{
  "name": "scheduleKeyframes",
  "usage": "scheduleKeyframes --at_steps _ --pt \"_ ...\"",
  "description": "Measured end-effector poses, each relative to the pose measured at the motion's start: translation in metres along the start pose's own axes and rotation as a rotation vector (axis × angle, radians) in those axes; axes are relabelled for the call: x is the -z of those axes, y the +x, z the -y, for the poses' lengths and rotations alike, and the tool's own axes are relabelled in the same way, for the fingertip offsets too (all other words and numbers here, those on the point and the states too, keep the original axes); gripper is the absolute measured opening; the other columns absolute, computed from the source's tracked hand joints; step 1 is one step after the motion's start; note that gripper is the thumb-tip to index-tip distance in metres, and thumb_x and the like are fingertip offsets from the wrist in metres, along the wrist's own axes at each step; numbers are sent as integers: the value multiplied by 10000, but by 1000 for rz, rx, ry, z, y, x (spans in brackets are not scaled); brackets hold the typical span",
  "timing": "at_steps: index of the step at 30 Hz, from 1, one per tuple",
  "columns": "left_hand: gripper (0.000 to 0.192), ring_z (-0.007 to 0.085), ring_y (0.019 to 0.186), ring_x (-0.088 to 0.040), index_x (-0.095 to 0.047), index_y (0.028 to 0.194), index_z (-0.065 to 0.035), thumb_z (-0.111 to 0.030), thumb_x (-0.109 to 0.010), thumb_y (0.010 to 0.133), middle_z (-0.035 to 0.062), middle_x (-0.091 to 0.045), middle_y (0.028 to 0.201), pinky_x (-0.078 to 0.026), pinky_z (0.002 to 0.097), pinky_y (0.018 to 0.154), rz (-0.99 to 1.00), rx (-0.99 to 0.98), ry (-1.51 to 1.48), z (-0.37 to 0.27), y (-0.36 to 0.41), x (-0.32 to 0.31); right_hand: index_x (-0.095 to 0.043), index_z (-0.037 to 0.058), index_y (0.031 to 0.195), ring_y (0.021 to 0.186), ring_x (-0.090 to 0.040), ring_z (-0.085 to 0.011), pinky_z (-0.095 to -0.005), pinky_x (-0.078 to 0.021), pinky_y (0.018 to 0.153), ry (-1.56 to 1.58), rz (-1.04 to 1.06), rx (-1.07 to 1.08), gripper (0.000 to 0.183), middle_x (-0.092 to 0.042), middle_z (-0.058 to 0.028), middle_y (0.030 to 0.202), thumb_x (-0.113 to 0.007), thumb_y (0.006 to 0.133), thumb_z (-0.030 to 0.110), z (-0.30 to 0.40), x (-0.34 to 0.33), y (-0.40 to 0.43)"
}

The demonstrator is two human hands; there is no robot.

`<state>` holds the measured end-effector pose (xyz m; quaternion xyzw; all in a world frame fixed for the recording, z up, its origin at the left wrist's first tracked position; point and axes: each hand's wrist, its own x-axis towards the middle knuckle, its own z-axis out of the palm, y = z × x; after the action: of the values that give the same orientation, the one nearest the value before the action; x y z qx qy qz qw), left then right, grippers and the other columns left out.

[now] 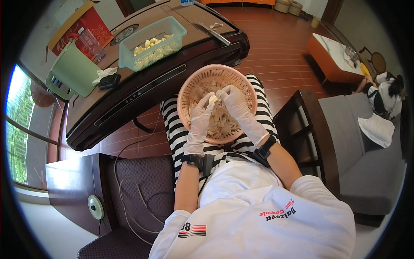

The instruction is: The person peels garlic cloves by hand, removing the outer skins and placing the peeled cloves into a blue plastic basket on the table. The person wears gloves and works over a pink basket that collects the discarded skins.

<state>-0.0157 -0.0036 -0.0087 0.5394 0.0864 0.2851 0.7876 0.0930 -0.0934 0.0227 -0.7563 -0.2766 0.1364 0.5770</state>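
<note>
A pink plastic colander (183, 115) rests on my lap, with papery garlic skins (223, 122) inside. Above it, my left hand (201, 111), in a thin whitish glove, grips a garlic clove (213, 99) between thumb and fingers. My gloved right hand (235, 99) meets it from the right, its fingertips pinched on a small pale piece (219, 94), perhaps skin or part of the clove. On the table (148, 84) ahead stands a light green plastic basket (126, 61) with peeled garlic cloves (152, 42) in it. A knife (216, 35) lies to its right near the table's edge.
A green kettle (76, 69), a clear bottle (91, 43), a black case (109, 81) and a red box (81, 30) are on the table's left. A cable hangs over the chair (142, 181) at lower left. A grey sofa (365, 162) is at right, with a person (383, 94) there.
</note>
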Motion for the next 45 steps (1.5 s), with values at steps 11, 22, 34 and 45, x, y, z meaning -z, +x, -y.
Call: scheduleKeyframes --at_steps 11,22,34,45 --pt "357 132 1054 -557 -470 1263 32 -50 -532 921 87 -563 1176 -440 218 923 41 27 -108 -1 0 -1 -584 5 819 763 -617 -227 -331 -476 727 14 -37 -19 164 -634 -124 813 -577 828 169 4 0 -2" --pt "388 175 1053 -569 -436 1279 37 -79 -529 921 113 -559 1162 -460 300 950 109 85 -106 2 -4 18 -565 2 800 739 -593 -233 -339 -476 686 114 -219 168 144 -600 -129 782 -571 851 137 -14 7 10" --pt "369 126 983 -569 -466 1207 -12 34 -575 857 91 -572 1125 -482 237 836 -79 -32 -74 -2 -3 12 -602 11 1031 767 -616 -157 -269 -484 716 -74 242 257 218 -646 -85 899 -603 872 161 1 -2 -10" --pt "257 103 916 -567 -535 1003 -37 63 -640 791 52 -599 1008 -461 232 843 -65 -107 135 2 -3 12 -664 25 864 723 -650 -229 -316 -505 692 -279 147 251 149 -664 -120 779 -633 803 158 10 1 -12"
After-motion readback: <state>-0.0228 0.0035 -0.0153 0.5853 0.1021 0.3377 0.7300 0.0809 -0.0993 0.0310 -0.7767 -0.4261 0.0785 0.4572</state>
